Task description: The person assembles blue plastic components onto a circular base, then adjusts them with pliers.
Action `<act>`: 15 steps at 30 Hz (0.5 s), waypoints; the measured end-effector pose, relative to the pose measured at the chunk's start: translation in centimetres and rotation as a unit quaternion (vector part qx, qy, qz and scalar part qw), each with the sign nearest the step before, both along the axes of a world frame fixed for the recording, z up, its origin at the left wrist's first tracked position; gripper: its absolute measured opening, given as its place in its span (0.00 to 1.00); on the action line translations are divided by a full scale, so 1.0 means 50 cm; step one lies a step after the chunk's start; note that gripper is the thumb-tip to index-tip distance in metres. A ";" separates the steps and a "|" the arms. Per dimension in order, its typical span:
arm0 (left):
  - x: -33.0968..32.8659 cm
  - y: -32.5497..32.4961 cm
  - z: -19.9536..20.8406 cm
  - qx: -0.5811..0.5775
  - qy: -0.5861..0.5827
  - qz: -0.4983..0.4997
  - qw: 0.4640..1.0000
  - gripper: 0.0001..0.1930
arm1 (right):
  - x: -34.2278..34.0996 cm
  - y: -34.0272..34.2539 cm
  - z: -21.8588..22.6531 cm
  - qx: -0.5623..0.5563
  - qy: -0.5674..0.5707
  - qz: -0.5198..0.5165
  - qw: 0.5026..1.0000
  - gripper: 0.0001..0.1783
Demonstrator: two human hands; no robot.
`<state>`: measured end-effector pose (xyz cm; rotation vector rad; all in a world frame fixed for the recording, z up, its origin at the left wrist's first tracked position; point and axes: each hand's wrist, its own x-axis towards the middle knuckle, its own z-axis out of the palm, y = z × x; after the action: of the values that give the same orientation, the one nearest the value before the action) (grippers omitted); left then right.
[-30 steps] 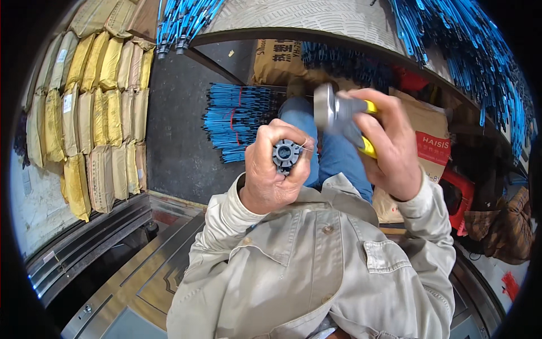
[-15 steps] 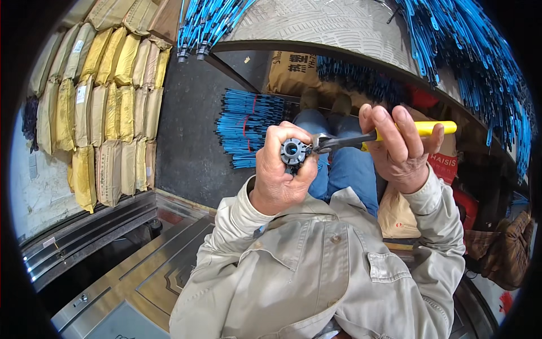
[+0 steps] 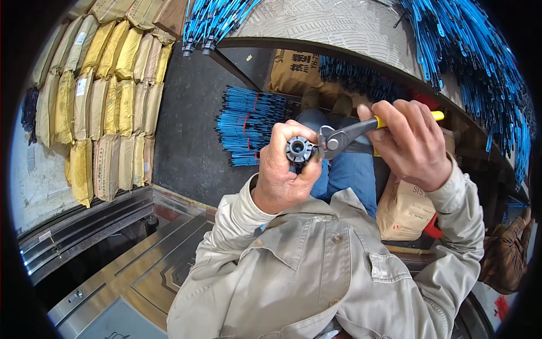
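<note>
My left hand [image 3: 280, 176] is closed round a black round part [image 3: 298, 149] with a slotted, gear-like rim and a hollow centre, its open end facing up. My right hand [image 3: 411, 142] is closed on a pair of pliers [image 3: 353, 135] with dark metal arms and yellow handle grips. The jaws of the pliers are at the right side of the black part, next to my left fingers. What lies between the jaws is too small to make out.
A bundle of blue and black strips [image 3: 248, 127] lies beyond my left hand. More blue strips [image 3: 451, 51] hang over the bench [image 3: 327, 25] ahead. Stacked yellow and tan sacks [image 3: 107, 107] line the left wall. A paper bag [image 3: 403, 209] stands by my right leg.
My right hand has wrapped further round the handles, its fingers now curled over them. The pliers have turned, showing their flat pivot side. My left hand keeps its hold on the black part.
</note>
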<state>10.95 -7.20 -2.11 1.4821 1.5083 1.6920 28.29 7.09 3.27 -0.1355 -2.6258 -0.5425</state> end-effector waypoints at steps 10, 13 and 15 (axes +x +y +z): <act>-0.018 -0.010 0.034 -0.068 0.043 -0.186 0.979 0.25 | 0.036 0.048 0.042 -0.767 -0.402 0.031 0.499 0.24; -0.033 -0.004 0.020 -0.015 0.064 -0.219 0.973 0.30 | 0.034 0.036 0.005 -0.858 -0.381 0.072 0.336 0.29; -0.036 -0.006 0.015 0.013 0.078 -0.236 0.969 0.32 | 0.032 0.033 -0.002 -0.900 -0.360 0.099 0.223 0.32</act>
<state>9.16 -7.50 -1.37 1.8451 1.0864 1.3407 29.90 8.75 3.14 -0.1984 -1.9021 3.2687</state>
